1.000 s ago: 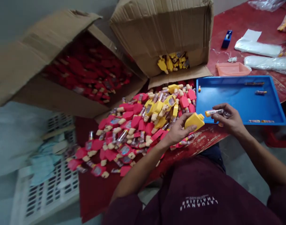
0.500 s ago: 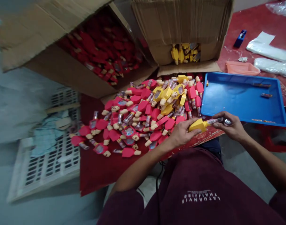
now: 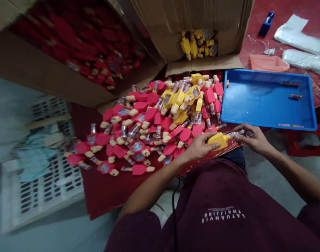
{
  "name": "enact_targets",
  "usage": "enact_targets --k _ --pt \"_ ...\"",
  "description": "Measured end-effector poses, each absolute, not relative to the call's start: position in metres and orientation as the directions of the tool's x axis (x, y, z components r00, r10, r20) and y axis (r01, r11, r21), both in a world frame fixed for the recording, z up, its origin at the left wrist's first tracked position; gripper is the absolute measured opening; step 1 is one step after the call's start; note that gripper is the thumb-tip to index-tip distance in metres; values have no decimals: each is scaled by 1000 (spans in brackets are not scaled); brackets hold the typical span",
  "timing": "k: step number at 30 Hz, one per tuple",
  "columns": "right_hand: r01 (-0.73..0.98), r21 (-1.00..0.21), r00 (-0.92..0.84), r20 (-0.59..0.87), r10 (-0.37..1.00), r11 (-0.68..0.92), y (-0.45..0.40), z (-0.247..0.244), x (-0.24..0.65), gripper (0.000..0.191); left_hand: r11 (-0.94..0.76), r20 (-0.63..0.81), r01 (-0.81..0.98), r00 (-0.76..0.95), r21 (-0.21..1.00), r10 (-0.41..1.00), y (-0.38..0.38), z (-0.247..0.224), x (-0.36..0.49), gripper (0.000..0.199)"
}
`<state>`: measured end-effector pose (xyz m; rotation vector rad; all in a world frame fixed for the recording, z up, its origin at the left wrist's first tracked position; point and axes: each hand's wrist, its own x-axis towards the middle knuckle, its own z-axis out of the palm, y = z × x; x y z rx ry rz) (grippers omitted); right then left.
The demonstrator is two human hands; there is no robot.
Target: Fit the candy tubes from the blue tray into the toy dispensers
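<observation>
My left hand (image 3: 200, 147) grips a yellow moulded plastic piece (image 3: 216, 140) at the near edge of a heap of red and yellow plastic pieces (image 3: 154, 122). My right hand (image 3: 254, 139) pinches a clear tube (image 3: 234, 134) with a dark metal cap (image 3: 249, 133) at its far end. The tube's other end sits in the yellow piece, and my two hands are close together. Behind my right hand lies a blue plastic tray (image 3: 254, 101), with my fingers just in front of its near rim.
Two open cardboard boxes hold more pieces: red (image 3: 78, 59) and yellow (image 3: 199, 43). A few small tubes lie in the tray. A pink tray (image 3: 268, 63) and white plastic bags (image 3: 304, 60) rest on a red table cover. A white crate (image 3: 41, 185) stands at lower left.
The clear tube has moved from just beside the yellow piece to sitting in its end. My hands have drawn closer together, and the view has shifted slightly.
</observation>
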<state>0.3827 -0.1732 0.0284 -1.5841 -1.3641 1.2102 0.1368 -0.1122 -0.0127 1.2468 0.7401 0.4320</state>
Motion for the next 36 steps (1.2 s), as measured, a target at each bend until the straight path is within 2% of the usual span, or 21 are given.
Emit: enact_targets --k 4,6,8,12,17,22,25,27,29,30,33,36 --pt "431 -899 82 -41 996 -72 -178 29 375 34 302 -307 127 665 945 681 -113 -8 136 69" --pt "475 -880 97 31 995 -19 -179 28 374 31 235 -290 172 632 957 718 -114 -4 135 69" --pt "486 -874 65 43 997 6 -179 27 376 30 140 -249 217 633 966 733 -114 -1 134 65" --pt "445 -896 -18 -22 1000 -12 -175 26 385 31 61 -203 224 692 973 693 -111 -2 132 61" --pt "356 -928 7 -116 993 -111 -177 23 389 34 19 -175 222 713 975 679 -109 -7 133 59" --pt "303 -932 78 -185 980 -200 -181 20 385 39 -282 -49 360 688 889 724 -112 -2 135 50" --pt "233 -903 77 -353 932 -362 -181 21 384 47 -505 73 394 729 768 680 -115 -4 135 47" --pt "236 -855 45 -466 884 -462 -179 22 385 50 -577 103 392 758 716 644 -116 -8 135 48" --pt "297 -831 -2 -493 870 -470 -179 23 388 51 -562 77 405 760 722 646 -118 -13 136 49" --pt "340 -838 -24 -461 887 -427 -179 23 390 50 -524 47 418 747 742 663 -118 -15 136 50" --pt "451 -867 -52 -261 964 -211 -180 22 394 44 -335 -65 415 704 846 707 -118 -19 139 52" --pt "490 -868 -23 -104 994 -80 -185 20 394 36 -110 -139 299 698 948 703 -118 -19 142 55"
